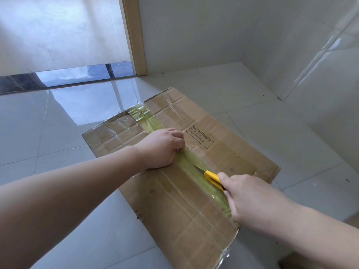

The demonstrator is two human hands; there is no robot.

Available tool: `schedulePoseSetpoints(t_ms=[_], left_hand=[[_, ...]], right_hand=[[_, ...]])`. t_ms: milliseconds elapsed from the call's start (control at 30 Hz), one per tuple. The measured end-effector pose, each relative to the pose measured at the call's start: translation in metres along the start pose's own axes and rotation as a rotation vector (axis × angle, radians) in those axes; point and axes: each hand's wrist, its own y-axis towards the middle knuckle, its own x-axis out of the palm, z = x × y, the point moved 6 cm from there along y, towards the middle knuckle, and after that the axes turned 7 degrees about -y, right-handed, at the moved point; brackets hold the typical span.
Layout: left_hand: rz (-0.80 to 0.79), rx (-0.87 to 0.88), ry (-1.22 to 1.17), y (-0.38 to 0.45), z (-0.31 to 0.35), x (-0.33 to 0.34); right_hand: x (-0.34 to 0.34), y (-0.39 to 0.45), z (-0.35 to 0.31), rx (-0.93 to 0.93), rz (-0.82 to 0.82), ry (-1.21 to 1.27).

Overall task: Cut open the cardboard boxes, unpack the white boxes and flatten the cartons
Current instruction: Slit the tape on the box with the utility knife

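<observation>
Nearest, the right hand (250,199) comes in from the lower right, its fingers curled round the handle of a yellow knife (212,177); the blade points away and to the left, its tip sunk in the greenish tape (186,163) that runs down the middle seam of the cardboard box (184,210). The box stands on the tiled floor (58,142), its taped top facing up; the flaps are not yet parted, and whatever is inside cannot be seen.

Just beyond the blade, the left hand (161,148) sits on the box top, its fingers curled under into a loose fist that seems to hold nothing; it looks to be pressing down to steady the carton, right on the tape line. Further along, the tape runs on toward the far left edge, where it is bunched and wrinkled; a printed label (200,137) lies to the right of the seam. Beyond that stand a wooden door frame (136,35) and a pale wall (213,32).

The risk, as I judge it, is plain: the knife is travelling toward the left hand, which rests in its path; a slip or a sudden give in the tape could carry the blade into the knuckles. A deep cut could also score the white boxes beneath; a shallow angle and a hand moved off the seam would serve better.
</observation>
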Motion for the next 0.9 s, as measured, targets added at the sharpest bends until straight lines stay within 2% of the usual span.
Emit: schedulePoseSetpoints(t_ms=[133,500,767,900], left_hand=[[-0.018,0.059,-0.030,0.001,0.025,0.015],[-0.027,0.071,0.011,-0.001,0.030,0.010],[-0.021,0.058,0.020,0.000,0.032,0.011],[-0.028,0.111,0.001,0.001,0.058,0.021]], right_hand=[[0.002,-0.001,0.001,0.004,0.013,-0.023],[0.004,-0.012,0.003,0.033,0.014,-0.050],[0.015,-0.041,0.013,0.054,0.072,-0.030],[0.019,-0.040,0.013,0.073,0.093,-0.022]])
